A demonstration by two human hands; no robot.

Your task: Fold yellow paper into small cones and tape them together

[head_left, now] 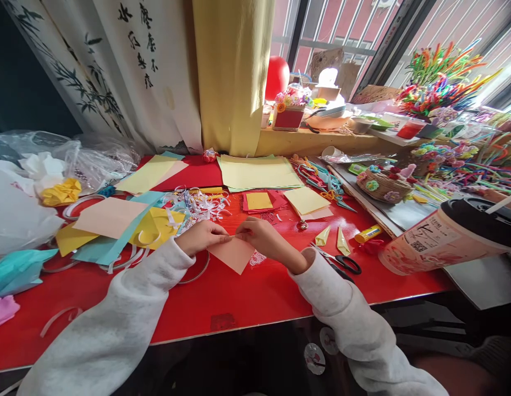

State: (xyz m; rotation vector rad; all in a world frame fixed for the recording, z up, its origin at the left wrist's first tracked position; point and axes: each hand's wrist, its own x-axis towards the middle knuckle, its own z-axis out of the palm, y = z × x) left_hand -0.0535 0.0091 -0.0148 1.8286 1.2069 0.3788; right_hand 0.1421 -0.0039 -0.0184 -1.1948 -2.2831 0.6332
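Note:
Between my two hands is a piece of pale pink paper (234, 257), one corner pointing toward the table's front edge. My left hand (203, 236) pinches its upper left edge between thumb and fingers. The fingers of my right hand (259, 235) close on the upper edge close by, hiding part of the paper. White paper shreds (203, 206) lie beyond my left hand. A small yellow square (259, 200) rests on red paper past my right hand. Black-handled scissors (346, 264) lie by my right sleeve.
Coloured paper sheets (115, 217) and plastic bags crowd the left. Stacked yellow paper (259, 171) lies at the back. To the right are two folded yellow pieces (322, 236), a glue stick (368, 234) and a large drink cup (437, 236). Craft flowers and pipe cleaners (445, 82) fill the sill.

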